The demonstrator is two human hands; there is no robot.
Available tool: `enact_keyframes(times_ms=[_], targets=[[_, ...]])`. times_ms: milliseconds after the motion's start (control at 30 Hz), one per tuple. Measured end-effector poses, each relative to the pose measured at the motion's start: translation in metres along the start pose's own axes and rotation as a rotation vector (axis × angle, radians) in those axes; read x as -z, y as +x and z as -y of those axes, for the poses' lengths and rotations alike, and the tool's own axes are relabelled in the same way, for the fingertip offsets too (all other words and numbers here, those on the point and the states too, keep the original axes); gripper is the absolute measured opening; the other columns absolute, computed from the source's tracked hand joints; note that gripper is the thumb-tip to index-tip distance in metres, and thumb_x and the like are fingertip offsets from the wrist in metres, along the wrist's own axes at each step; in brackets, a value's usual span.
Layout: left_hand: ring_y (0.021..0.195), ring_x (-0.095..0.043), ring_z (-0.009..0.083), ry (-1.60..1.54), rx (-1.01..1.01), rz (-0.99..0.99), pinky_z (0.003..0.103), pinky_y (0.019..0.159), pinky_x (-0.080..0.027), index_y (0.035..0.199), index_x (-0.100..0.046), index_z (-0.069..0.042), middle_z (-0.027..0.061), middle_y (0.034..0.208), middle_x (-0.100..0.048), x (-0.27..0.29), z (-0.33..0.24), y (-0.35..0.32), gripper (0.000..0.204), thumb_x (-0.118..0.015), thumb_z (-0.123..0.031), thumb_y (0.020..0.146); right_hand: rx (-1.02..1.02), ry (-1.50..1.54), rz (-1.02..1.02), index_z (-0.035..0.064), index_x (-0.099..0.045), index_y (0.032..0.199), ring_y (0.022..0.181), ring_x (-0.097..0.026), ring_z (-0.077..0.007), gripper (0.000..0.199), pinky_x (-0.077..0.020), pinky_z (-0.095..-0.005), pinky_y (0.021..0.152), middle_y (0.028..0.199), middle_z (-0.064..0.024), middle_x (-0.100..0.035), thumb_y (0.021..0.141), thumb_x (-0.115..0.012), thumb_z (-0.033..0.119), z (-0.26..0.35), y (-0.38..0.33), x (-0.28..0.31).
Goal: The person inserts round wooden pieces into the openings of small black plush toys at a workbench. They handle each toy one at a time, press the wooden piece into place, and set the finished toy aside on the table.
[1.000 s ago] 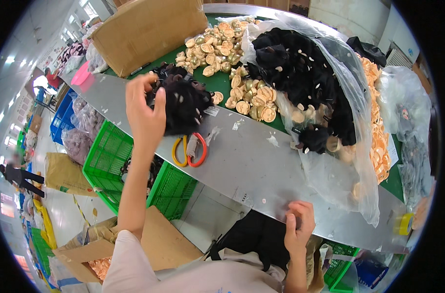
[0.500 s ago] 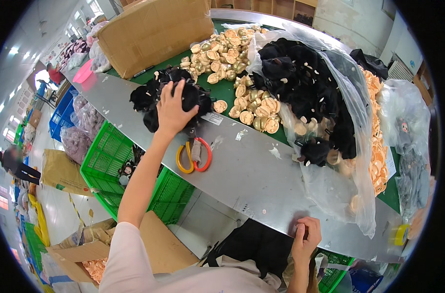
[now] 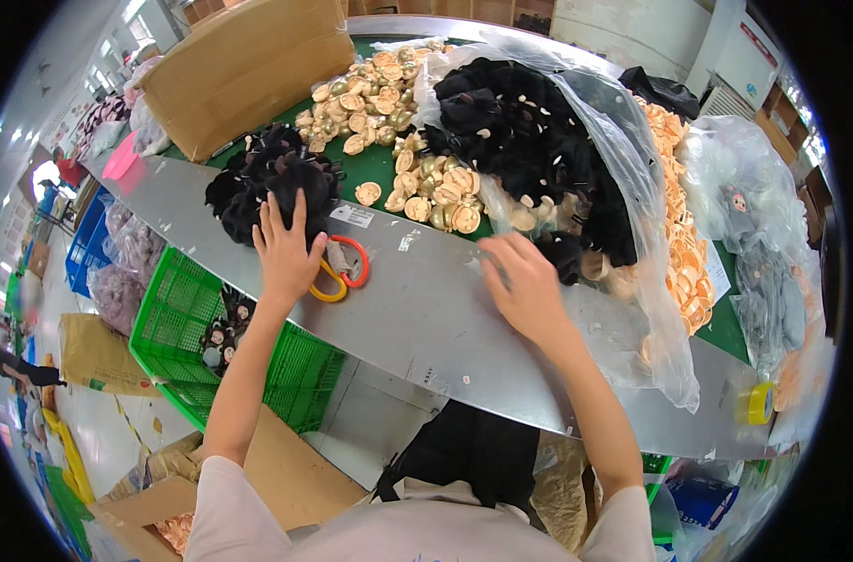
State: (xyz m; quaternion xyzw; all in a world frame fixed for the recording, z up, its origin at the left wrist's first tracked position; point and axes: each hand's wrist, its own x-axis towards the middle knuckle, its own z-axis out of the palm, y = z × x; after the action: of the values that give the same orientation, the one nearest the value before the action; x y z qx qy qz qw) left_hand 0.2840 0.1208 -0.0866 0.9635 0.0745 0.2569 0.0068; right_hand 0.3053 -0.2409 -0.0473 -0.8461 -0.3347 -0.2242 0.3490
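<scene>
My left hand (image 3: 291, 255), open with its fingers apart, rests against the near side of a heap of fluffy black plush pieces (image 3: 275, 178) on the metal table. By its thumb lies a pair of scissors with red and yellow handle loops (image 3: 353, 263); their blades are hidden. My right hand (image 3: 523, 284) is open over the table, fingers loosely bent, next to the mouth of a clear plastic bag (image 3: 623, 332). Many more black plush pieces (image 3: 529, 122) spill from that bag. Half-round gold and peach plastic shells (image 3: 445, 192) lie between the two black heaps.
A large cardboard box (image 3: 244, 75) stands at the far left of the table (image 3: 417, 309). Below it is a green crate (image 3: 286, 375) with small dolls inside. Peach-coloured parts (image 3: 684, 262) are piled behind the bag. A yellow tape roll (image 3: 762, 403) sits at the right end.
My right hand has risen from the table's near edge and reached forward to the bag's mouth. The left hand has drawn back from the top of the black heap to its near side.
</scene>
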Motion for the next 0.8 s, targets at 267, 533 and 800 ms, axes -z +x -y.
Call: enact_keyframes(times_ms=[267, 533, 800], targets=[[0.145, -0.027, 0.0446, -0.054, -0.045, 0.056, 0.059, 0.117, -0.02, 0.152, -0.042, -0.015, 0.0242, 0.16, -0.027, 0.026, -0.013, -0.04, 0.065, -0.059, -0.036, 0.093, -0.052, -0.332, 0.264, 0.0061, -0.067, 0.106, 0.103, -0.063, -0.0344, 0.025, -0.0546, -0.0457, 0.082, 0.109, -0.0131, -0.063, 0.087, -0.067, 0.022, -0.039, 0.085, -0.125], [0.143, -0.033, 0.0402, -0.212, -0.143, 0.048, 0.055, 0.117, -0.022, 0.143, -0.053, -0.011, 0.0178, 0.154, -0.039, 0.041, -0.041, -0.054, 0.058, -0.064, -0.026, 0.088, -0.054, 0.033, 0.127, 0.0033, -0.065, 0.1, 0.09, -0.065, -0.0342, 0.016, -0.0528, -0.0423, 0.079, 0.105, -0.0155, -0.062, 0.087, -0.059, 0.01, -0.047, 0.069, -0.102], [0.141, -0.038, 0.0368, -0.279, -0.218, 0.151, 0.054, 0.118, -0.021, 0.138, -0.055, -0.003, 0.0172, 0.148, -0.048, 0.023, -0.09, -0.077, 0.058, -0.065, -0.03, 0.087, -0.343, 0.213, -0.006, 0.003, -0.062, 0.098, 0.085, -0.059, -0.0314, 0.022, -0.0475, -0.0388, 0.079, 0.099, -0.0151, -0.058, 0.095, -0.061, 0.025, -0.039, 0.012, -0.025]])
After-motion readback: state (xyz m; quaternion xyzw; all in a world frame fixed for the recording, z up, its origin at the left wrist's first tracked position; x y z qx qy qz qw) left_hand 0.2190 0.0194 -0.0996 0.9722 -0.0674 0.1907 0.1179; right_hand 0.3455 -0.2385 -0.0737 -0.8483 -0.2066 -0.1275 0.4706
